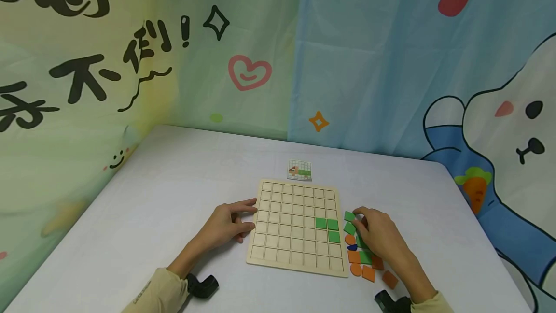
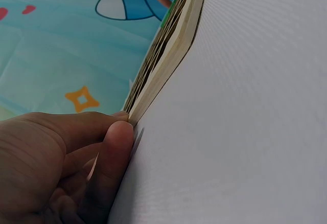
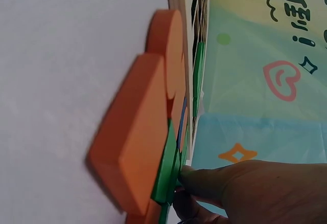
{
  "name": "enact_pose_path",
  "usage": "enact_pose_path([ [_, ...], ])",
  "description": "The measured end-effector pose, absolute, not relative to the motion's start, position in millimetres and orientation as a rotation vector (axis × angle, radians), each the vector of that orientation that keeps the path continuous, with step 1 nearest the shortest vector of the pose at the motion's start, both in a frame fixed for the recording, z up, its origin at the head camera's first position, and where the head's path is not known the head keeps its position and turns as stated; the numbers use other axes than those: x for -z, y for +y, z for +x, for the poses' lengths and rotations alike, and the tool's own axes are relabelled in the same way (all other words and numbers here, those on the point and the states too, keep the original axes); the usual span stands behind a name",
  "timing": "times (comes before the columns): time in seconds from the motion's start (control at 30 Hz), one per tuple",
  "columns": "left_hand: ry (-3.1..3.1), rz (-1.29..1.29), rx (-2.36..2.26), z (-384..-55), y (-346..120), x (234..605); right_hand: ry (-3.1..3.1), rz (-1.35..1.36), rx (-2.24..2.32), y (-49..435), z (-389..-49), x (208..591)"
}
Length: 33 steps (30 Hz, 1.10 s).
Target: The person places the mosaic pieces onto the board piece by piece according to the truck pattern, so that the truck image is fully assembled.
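Note:
A wooden grid board (image 1: pixel 283 268) lies on the table, with three green square tiles (image 1: pixel 332 224) set in its cells near the right edge. My left hand (image 1: pixel 226 221) rests its extended fingertips and thumb along the board's left edge, close up in the left wrist view. Beside the right edge, my right hand (image 1: pixel 380 231) pinches a green square tile (image 1: pixel 349 216) between thumb and index finger. Another green tile (image 1: pixel 349 228) lies just below these fingertips. The right palm partly covers more green pieces.
Orange squares (image 1: pixel 368 274), orange discs (image 1: pixel 355 269) and a dark blue piece (image 1: pixel 352 248) lie along the board's right side. Behind the board is a small picture card (image 1: pixel 299 170) with a gridded design. Printed curtains (image 1: pixel 369 62) hang behind the white table (image 1: pixel 208 158).

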State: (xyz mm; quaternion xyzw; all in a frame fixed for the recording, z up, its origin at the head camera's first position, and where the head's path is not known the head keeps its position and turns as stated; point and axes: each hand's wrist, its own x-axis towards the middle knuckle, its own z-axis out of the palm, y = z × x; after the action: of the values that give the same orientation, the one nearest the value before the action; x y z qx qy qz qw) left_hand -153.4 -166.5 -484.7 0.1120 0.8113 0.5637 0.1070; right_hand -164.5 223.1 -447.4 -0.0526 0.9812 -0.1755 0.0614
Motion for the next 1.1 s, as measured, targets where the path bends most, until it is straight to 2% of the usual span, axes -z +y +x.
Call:
enact_pose_path([
  [1.1, 2.376, 0.321, -1.666, -153.2, -166.3, 484.3, 3.0, -0.146, 0.536, 219.1, -161.1, 443.8],
])
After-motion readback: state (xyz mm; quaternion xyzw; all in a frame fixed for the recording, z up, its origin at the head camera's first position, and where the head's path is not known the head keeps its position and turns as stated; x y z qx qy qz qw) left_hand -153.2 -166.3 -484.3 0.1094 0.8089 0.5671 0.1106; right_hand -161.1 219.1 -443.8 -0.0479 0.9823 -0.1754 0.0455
